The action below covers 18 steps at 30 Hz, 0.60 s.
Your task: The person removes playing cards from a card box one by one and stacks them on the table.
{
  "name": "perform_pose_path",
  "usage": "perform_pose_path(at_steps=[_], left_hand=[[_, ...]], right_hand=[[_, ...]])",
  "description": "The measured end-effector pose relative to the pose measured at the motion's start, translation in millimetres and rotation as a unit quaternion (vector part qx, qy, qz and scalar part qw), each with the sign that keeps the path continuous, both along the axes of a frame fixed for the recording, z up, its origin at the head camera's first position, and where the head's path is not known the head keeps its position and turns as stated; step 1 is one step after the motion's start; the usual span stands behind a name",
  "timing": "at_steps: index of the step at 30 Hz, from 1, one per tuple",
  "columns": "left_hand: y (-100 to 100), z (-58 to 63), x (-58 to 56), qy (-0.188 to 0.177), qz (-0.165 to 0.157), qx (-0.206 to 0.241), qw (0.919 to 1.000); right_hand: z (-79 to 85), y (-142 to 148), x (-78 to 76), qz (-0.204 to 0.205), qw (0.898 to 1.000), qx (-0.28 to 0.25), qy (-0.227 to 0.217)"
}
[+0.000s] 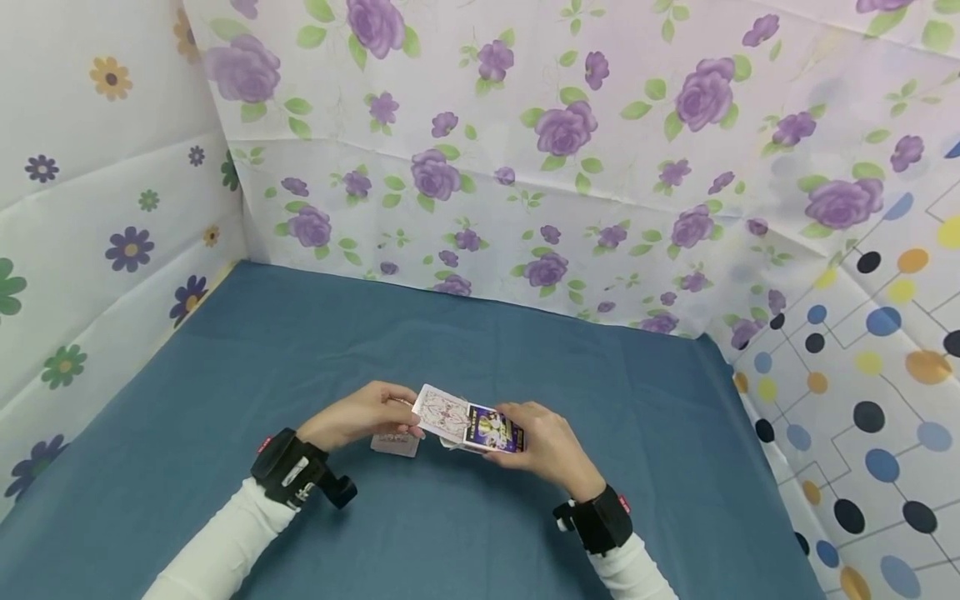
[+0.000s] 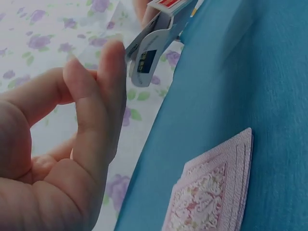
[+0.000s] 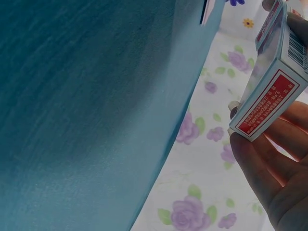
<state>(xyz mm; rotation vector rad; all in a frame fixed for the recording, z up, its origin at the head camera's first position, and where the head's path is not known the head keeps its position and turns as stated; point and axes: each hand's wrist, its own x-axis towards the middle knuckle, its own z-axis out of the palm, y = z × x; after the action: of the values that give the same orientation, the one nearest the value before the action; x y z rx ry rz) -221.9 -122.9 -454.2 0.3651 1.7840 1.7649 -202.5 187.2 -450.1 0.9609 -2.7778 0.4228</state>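
My right hand (image 1: 551, 446) grips a playing-card box (image 1: 492, 428), purple with a yellow figure on its face, above the blue cloth. A playing card (image 1: 442, 411) with a pink patterned back stands partly out of the box's left end. My left hand (image 1: 367, 414) pinches the outer end of that card. Below the card hangs an open white flap (image 2: 147, 60), seen in the left wrist view. Under my left hand a small stack of cards (image 2: 207, 192) lies patterned side up on the cloth. The right wrist view shows the box's red-labelled end (image 3: 267, 103) beside my fingers.
A blue cloth (image 1: 300, 333) covers the table. Flowered sheeting (image 1: 487, 167) hangs along the back and left, and a dotted sheet (image 1: 885, 400) hangs on the right. Black camera bands (image 1: 296, 471) sit on both wrists, over white sleeves.
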Motion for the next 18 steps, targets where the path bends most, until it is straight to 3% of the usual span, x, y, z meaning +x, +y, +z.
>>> perform_pose_path(at_steps=[3, 7, 18], left_hand=[[-4, -3.6, -1.9, -0.013, 0.012, 0.025, 0.9995], [-8, -6.8, -4.2, -0.02, 0.05, 0.035, 0.998], [-12, -11.8, -10.2, -0.022, 0.139, 0.026, 0.9898]], right_hand=[[-1.8, 0, -0.1, 0.003, 1.0, -0.001, 0.003], [-3.8, 0, 0.2, 0.007, 1.0, -0.003, 0.007], [-7.0, 0, 1.4, 0.01, 1.0, -0.006, 0.011]])
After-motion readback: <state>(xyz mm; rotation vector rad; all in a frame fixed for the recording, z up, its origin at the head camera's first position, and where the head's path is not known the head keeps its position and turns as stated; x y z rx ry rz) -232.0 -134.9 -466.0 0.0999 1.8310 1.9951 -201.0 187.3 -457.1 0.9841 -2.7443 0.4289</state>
